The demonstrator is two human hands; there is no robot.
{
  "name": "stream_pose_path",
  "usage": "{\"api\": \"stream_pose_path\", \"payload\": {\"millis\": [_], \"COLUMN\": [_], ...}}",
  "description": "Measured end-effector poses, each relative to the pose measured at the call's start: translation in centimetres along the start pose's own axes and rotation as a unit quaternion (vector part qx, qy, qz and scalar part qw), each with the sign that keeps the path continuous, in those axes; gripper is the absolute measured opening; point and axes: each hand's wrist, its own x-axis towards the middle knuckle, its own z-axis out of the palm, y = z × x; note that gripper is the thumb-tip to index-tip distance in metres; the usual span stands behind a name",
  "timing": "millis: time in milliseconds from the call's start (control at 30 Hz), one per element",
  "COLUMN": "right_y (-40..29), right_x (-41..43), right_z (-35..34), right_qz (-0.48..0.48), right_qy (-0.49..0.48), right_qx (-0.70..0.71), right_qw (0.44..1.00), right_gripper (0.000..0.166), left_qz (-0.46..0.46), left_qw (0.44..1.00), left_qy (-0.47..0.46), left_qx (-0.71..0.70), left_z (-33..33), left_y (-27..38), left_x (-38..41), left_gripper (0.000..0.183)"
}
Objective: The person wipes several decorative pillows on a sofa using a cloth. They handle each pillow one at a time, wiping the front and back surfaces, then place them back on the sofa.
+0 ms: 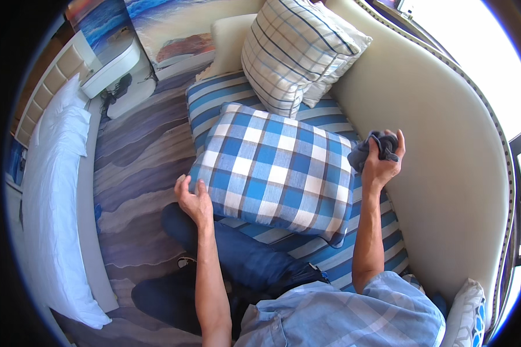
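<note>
A blue and white checked pillow lies on the striped seat cushion of a cream sofa, just in front of me. My left hand is at the pillow's left edge, fingers curled and apart from the thumb; whether it pinches the fabric cannot be told. My right hand is raised by the pillow's right edge, closed round a crumpled dark grey cloth. Part of the cloth hangs towards the pillow's corner.
Two plaid cushions lean at the sofa's far end. The curved sofa backrest bounds the right side. A patterned cushion stands at lower right. Leftward are a patterned floor, a bed with white bedding and a white bedside shelf.
</note>
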Motion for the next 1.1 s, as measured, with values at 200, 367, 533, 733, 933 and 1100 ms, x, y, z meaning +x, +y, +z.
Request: {"api": "stream_pose_path", "payload": {"millis": [200,367,533,733,933,1100], "right_y": [1.3,-0.2,-0.3,0.8,-1.6,-4.5], "right_x": [-6.4,-10.0,-8.6,-8.1,-10.4,-12.8], "right_z": [5.5,4.9,3.2,6.0,14.0,20.2], "right_qz": [-0.166,-0.218,-0.173,-0.142,-0.177,-0.188], "right_qy": [-0.251,-0.422,-0.419,-0.480,-0.472,-0.490], "right_qx": [0.073,0.091,-0.111,-0.142,-0.075,0.142], "right_qw": [0.951,0.875,0.885,0.854,0.860,0.839], "right_gripper": [0.033,0.053,0.066,0.072,0.060,0.060], "left_qz": [0.140,0.169,0.143,0.238,0.139,0.126], "left_qw": [0.990,0.979,0.968,0.967,0.987,0.987], "left_qy": [0.006,-0.051,-0.135,-0.085,-0.086,-0.102], "left_qx": [-0.011,-0.099,-0.155,-0.012,-0.013,0.003], "left_z": [2.1,2.1,3.4,3.6,4.2,4.3], "left_y": [4.3,6.6,8.3,7.8,4.9,5.0], "left_x": [-1.0,-3.7,-5.1,-4.4,-4.5,-5.1], "left_gripper": [0.028,0.026,0.028,0.024,0.031,0.034]}}
